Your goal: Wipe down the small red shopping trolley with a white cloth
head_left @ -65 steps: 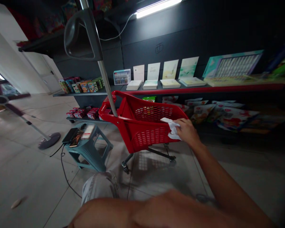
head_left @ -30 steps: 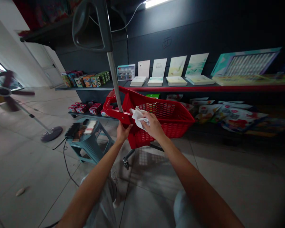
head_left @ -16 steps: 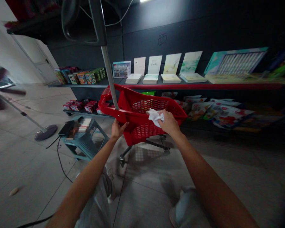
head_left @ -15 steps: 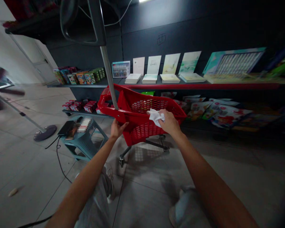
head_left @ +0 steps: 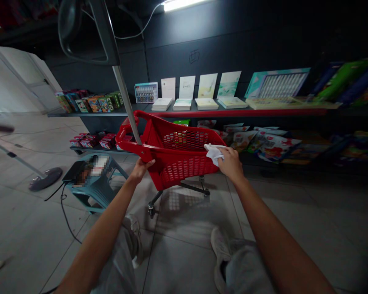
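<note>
1. Head view, and the count first: one red shopping cart (head_left: 178, 157), one white cloth (head_left: 215, 153), one blue-grey plastic stool (head_left: 98, 192).
2. Up on the shelf, four upright cards (head_left: 207, 85) stand in a row, four low stacks (head_left: 206, 105) in front of them; down on the floor, two sneakers (head_left: 220, 249).
3. Here's the left hand (head_left: 138, 171), half curled at the cart's handle end: thumb along the red side, fingers mostly hidden behind, taking hold just below the handle.
4. And the right hand (head_left: 232, 164), fingers closed on the cloth, pressing it to the near rim at the far end!
5. So the cart sits ahead of and between the hands, touched at both ends; the cloth pokes out left of the right fingers.
</note>
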The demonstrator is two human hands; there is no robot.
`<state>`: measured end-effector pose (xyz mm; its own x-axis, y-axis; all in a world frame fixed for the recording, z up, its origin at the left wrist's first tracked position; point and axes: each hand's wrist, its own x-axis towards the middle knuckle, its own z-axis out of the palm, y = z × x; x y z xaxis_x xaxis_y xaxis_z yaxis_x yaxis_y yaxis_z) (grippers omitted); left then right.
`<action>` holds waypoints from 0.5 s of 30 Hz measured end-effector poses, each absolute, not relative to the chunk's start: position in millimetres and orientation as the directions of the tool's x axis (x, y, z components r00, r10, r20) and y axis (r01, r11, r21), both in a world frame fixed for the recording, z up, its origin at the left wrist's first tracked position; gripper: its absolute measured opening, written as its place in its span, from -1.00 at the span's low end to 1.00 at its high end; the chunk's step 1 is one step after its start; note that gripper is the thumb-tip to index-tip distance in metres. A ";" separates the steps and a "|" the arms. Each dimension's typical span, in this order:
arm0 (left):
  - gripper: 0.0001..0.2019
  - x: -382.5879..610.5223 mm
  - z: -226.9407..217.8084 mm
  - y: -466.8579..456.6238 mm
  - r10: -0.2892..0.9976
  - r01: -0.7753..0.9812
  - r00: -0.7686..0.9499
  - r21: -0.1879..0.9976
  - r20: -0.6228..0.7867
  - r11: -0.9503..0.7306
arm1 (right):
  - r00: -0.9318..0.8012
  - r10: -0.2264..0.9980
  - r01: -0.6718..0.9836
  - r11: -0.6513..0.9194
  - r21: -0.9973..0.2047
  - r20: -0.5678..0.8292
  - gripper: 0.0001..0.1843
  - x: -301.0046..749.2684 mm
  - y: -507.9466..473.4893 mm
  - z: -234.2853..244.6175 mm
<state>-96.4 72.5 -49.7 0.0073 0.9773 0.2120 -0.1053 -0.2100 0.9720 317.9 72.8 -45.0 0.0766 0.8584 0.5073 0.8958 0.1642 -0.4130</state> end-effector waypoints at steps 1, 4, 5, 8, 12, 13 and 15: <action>-0.49 -97.4 -49.9 72.1 0.979 -0.105 0.018 0.974 0.205 -0.202 | 0.118 0.856 0.879 0.145 -0.454 0.503 -0.47 323.1 72.6 -48.1; -0.45 -99.8 -51.9 72.3 0.979 -0.092 0.029 0.975 0.204 -0.201 | 0.367 0.836 0.709 0.033 -0.705 0.409 -0.53 333.9 72.4 -56.8; -0.42 -100.3 -52.7 72.8 0.978 -0.083 0.029 0.975 0.209 -0.206 | 0.459 0.818 0.621 -0.017 -0.783 0.346 -0.57 335.4 72.8 -59.5; -0.37 -101.2 -53.6 73.7 0.973 -0.034 0.038 0.974 0.227 -0.226 | 0.603 0.781 0.413 -0.135 -0.901 0.159 -0.73 332.0 76.3 -66.8; -0.38 -101.7 -51.1 71.6 0.970 0.028 0.071 0.971 0.234 -0.237 | 0.594 0.750 -0.255 -0.167 -0.952 -0.291 -0.83 306.6 83.6 -74.6; -0.38 -101.7 -50.3 70.6 0.969 0.039 0.075 0.970 0.237 -0.240 | 0.569 0.736 -0.393 -0.147 -0.908 -0.366 -0.81 296.6 85.2 -76.4; -0.37 -101.7 -49.8 68.8 0.966 0.059 0.084 0.967 0.243 -0.248 | 0.568 0.731 -0.484 -0.076 -0.872 -0.378 -0.81 272.7 87.1 -79.7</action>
<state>-101.7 68.8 -49.8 0.0838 0.9664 0.2429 0.0595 -0.2481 0.9669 272.7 87.1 -79.7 0.5677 0.7311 -0.3784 -0.4837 -0.0758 -0.8720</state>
